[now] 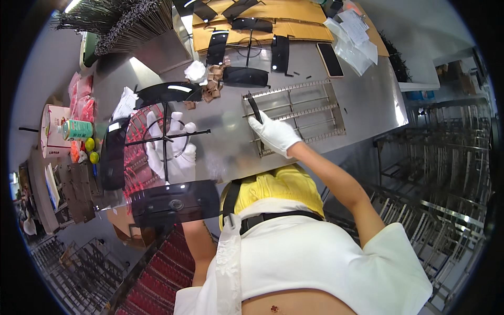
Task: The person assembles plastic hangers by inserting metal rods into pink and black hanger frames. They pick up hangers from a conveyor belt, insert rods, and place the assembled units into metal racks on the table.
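My left hand (pixel 181 160), in a white glove, is behind a black wire frame (pixel 166 138) with a central ring, its fingers partly bent around the ring. Glossy black curved panels sit on the frame's arms: an upper panel (pixel 170 92), a left panel (pixel 114 152) and a lower panel (pixel 176 202). The right arm of the frame ends bare. My right hand (pixel 275 135), also gloved, is closed on a slim black tool (pixel 254 108) that points up and away; its exact kind cannot be made out. That hand is over the near left part of a metal wire rack (pixel 310 110).
A similar frame with panels (pixel 245 77) lies farther back. Brown cardboard pieces (pixel 212 86), crumpled white paper (pixel 196 72) and a phone (pixel 329 59) are on the metal table (pixel 367 105). Black rods (pixel 126 26) stand at far left; a green can (pixel 77 129) is left. Racks (pixel 446 173) stand right.
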`<state>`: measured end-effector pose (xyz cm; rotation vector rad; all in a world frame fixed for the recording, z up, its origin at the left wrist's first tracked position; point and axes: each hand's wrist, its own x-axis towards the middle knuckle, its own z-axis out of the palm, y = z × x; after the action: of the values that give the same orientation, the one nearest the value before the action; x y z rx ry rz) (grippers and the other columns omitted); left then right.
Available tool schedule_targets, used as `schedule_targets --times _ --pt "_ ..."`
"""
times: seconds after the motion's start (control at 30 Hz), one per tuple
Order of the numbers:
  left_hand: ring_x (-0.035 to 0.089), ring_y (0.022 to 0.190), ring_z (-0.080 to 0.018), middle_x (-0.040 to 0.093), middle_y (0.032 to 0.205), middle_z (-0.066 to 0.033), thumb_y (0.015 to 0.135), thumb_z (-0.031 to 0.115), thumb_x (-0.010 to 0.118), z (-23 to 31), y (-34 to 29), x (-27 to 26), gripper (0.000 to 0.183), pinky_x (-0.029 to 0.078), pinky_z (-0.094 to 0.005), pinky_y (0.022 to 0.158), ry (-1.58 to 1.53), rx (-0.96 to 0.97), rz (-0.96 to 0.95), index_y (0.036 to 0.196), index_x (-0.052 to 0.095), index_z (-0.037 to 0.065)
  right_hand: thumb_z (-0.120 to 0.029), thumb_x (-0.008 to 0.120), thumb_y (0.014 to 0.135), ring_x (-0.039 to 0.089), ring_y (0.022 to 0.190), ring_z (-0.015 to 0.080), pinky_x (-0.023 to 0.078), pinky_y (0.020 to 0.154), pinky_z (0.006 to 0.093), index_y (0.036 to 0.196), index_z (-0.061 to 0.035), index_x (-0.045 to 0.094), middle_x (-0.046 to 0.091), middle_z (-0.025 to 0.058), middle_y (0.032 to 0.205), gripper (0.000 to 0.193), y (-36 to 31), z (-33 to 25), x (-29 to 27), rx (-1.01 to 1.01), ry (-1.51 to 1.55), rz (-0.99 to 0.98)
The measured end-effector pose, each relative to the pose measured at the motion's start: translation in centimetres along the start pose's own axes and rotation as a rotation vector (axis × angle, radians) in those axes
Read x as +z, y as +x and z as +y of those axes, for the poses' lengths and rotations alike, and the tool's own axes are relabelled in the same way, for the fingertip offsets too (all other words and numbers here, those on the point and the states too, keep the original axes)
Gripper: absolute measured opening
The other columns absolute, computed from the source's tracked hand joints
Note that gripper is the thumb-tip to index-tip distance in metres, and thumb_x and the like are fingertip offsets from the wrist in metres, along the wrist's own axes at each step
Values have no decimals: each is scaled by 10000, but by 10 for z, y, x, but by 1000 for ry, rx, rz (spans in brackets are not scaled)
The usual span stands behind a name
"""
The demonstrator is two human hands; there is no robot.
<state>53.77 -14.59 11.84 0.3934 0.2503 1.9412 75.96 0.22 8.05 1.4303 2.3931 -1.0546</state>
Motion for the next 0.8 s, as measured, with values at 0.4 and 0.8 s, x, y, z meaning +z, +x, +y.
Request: schedule_targets --times 0.4,0.8 --pt "585 981 -416 502 1301 -259 908 588 506 -43 9 64 711 569 -498 778 -232 -421 -38 1425 430 106 -359 659 824 645 943 362 533 802 427 1346 -115 499 619 195 976 599 -26 -80 -87 -454 -328 447" --pt "478 732 -177 415 1054 -111 933 484 501 15 -20 97 718 416 -280 609 -264 -294 122 1462 357 20 -312 450 990 702 802 314 552 675 424 1469 -32 329 686 264 1010 567 -23 23 -18 -82 700 -137"
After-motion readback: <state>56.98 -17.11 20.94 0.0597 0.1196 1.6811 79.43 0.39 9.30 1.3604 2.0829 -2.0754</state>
